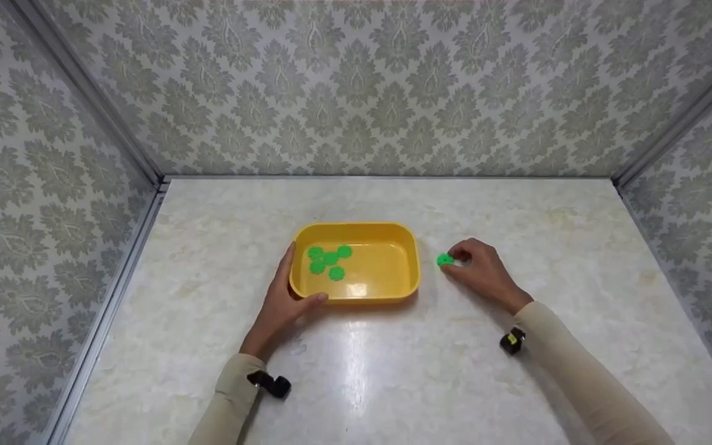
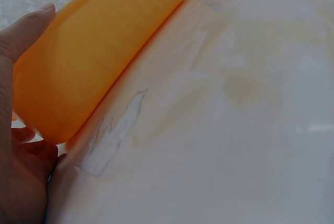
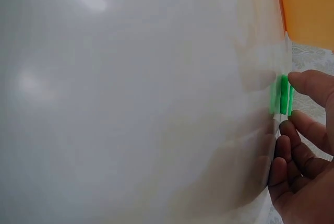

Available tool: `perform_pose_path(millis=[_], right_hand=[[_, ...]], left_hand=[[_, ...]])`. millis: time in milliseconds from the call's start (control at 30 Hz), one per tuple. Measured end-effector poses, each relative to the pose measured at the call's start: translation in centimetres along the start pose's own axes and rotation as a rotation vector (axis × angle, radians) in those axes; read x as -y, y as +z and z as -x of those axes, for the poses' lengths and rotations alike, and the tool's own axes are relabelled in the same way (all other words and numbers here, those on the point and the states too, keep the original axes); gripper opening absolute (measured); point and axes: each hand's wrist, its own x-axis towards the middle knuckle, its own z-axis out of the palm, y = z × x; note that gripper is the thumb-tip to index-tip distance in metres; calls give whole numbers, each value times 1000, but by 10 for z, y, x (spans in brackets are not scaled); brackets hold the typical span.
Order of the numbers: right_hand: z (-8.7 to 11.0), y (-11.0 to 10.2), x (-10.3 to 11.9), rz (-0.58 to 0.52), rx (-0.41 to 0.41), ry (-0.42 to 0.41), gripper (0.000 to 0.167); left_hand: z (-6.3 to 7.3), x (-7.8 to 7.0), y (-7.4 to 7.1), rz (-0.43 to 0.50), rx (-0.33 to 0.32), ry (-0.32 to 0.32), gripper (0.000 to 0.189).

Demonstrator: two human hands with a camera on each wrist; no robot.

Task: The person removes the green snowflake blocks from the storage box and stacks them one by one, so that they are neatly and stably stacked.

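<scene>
A yellow plastic tub [image 1: 387, 272] sits on the table, and my left hand [image 1: 279, 309] grips its left end, thumb over the front rim and fingers along the side. Several green notched discs [image 1: 337, 273] lie in the tub's left half, some touching or overlapping. Right of the tub, my right hand [image 1: 483, 272] pinches a green disc piece [image 1: 444, 259] between thumb and finger. In the right wrist view this green piece [image 3: 284, 94] stands edge-on at the table surface; whether it is one disc or more, I cannot tell. The tub's outer wall [image 2: 104, 46] fills the left wrist view's upper left.
The pale marbled table [image 1: 455, 383] is glossy and reflects light. Patterned wall panels [image 1: 356, 86] enclose its back and both sides, with metal frame strips [image 1: 109, 309] along the edges. A small dark camera [image 1: 512, 340] is strapped to each wrist.
</scene>
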Motion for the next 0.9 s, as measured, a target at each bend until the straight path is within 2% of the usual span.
perform_pose_path(millis=[600,900], right_hand=[[-1,3,2,17,-28,28,22],[0,3,3,17,-28,37,23]], left_hand=[[-1,2,0,46,7,41,122],[-1,1,0,40,5,40,123]])
